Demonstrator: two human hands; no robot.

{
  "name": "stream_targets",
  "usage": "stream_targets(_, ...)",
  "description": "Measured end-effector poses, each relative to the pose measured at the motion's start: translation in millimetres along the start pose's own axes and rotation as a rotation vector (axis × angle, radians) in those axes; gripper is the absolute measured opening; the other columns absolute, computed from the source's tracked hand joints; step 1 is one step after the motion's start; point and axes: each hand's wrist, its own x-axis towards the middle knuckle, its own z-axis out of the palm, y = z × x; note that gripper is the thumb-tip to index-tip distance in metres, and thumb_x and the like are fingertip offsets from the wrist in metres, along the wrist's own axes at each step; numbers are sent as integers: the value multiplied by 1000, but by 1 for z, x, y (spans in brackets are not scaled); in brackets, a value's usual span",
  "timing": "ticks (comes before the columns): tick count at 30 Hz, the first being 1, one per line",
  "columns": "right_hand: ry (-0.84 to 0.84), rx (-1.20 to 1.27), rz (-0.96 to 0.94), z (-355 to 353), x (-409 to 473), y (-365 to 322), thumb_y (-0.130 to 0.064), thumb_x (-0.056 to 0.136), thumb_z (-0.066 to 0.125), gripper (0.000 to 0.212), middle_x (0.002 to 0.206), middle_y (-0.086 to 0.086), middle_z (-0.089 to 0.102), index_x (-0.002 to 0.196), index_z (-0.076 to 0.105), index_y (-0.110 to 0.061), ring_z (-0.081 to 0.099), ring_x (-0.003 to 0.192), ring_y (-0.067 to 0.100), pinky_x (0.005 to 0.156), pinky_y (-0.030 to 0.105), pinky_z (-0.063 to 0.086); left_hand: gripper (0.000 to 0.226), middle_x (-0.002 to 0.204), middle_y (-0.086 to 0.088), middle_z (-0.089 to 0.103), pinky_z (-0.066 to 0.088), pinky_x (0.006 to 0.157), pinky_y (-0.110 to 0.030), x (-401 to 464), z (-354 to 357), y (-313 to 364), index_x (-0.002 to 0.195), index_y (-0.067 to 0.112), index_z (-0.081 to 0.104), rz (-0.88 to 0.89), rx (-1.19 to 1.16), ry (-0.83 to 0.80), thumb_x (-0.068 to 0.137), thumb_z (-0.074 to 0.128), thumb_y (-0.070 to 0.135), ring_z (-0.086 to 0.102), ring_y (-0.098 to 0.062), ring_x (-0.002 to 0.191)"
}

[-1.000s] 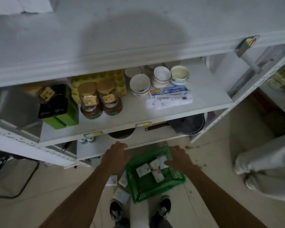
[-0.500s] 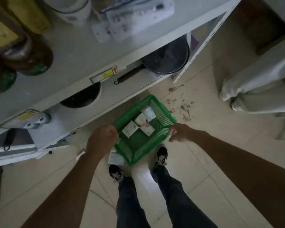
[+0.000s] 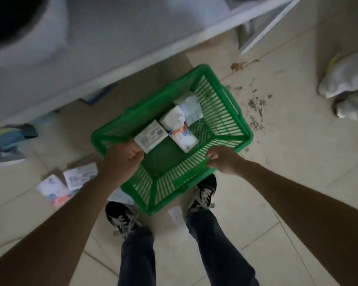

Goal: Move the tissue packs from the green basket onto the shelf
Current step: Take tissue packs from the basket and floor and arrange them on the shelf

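Those tissue packs (image 3: pixel 170 129) look light and soft, film-wrapped and likely a bit slick, so each is best pinched across its short sides. Four or so white packs lie jumbled in the green basket (image 3: pixel 225 120), toward its 12 o'clock end, one showing a printed label. The left hand (image 3: pixel 123 162) is curled shut over the basket's rim at 9 o'clock, the right hand (image 3: pixel 221 162) clenched on the rim at 3 o'clock (both full, then). The shelf (image 3: pixel 116 48) stands just beyond, at 11 o'clock.
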Motion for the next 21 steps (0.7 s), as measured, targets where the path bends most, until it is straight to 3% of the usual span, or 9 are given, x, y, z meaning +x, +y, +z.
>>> stream_targets(4, 71, -56, -59, 27, 66, -6, -12, 93, 67, 20, 123, 16, 66, 112, 72, -6, 64, 112, 31, 89, 36, 54, 21, 94, -9, 75, 56, 82, -36, 41, 32, -47, 102, 11, 75, -46, 89, -95, 101, 66, 29, 71, -27, 91)
stream_targets(6, 51, -118, -92, 39, 94, -6, -18, 95, 66, 11, 122, 13, 60, 104, 70, -15, 60, 112, 29, 84, 30, 48, 25, 93, -12, 75, 52, 76, -34, 62, 42, -59, 95, 11, 71, -74, 135, -132, 101, 65, 35, 71, -29, 87)
stream_targets(8, 20, -127, -95, 50, 119, -4, -27, 93, 72, 36, 138, 13, 58, 127, 63, -16, 59, 121, 31, 93, 32, 50, 31, 103, -16, 75, 53, 74, -33, 86, 53, -64, 100, 10, 68, -89, 112, -157, 102, 63, 40, 71, -29, 90)
stream_targets(10, 42, -154, -109, 58, 141, -2, -37, 91, 75, 61, 148, 16, 53, 143, 53, -15, 54, 132, 34, 106, 38, 47, 47, 126, -16, 69, 52, 88, -35, 112, 64, -64, 129, 6, 64, -106, 55, -169, 102, 61, 45, 67, -31, 111)
stream_targets(11, 76, -180, -113, 61, 152, -2, -42, 90, 75, 69, 152, 17, 50, 148, 49, -14, 49, 138, 35, 111, 40, 43, 53, 127, -12, 65, 48, 88, -30, 125, 68, -62, 137, 6, 60, -103, 53, -179, 102, 61, 46, 64, -29, 116)
stream_targets(13, 167, -199, -90, 66, 174, -6, -54, 89, 72, 82, 157, 17, 45, 153, 43, -11, 42, 144, 37, 117, 46, 38, 46, 117, -5, 63, 46, 75, -24, 150, 77, -61, 131, 10, 62, -54, 71, -165, 100, 65, 44, 64, -27, 112)
stream_targets(14, 213, -186, -58, 69, 184, -9, -58, 88, 70, 85, 156, 18, 45, 152, 43, -9, 42, 144, 38, 117, 47, 38, 43, 118, -6, 64, 49, 74, -27, 161, 81, -62, 125, 11, 61, -39, 82, -156, 98, 67, 44, 66, -29, 112)
stream_targets(16, 277, -157, -8, 74, 202, -13, -64, 86, 68, 86, 151, 21, 47, 146, 46, -6, 43, 142, 38, 115, 49, 40, 57, 126, -14, 64, 56, 87, -39, 178, 90, -66, 132, 9, 58, -22, 137, -135, 93, 72, 49, 65, -33, 114)
stream_targets(21, 229, -8, -39, 84, 242, -9, -64, 82, 73, 85, 146, 15, 55, 142, 52, -7, 52, 136, 35, 110, 50, 46, 75, 144, -15, 57, 51, 106, -54, 193, 105, -98, 144, 14, 47, -44, 210, -165, 85, 81, 46, 59, -37, 130)
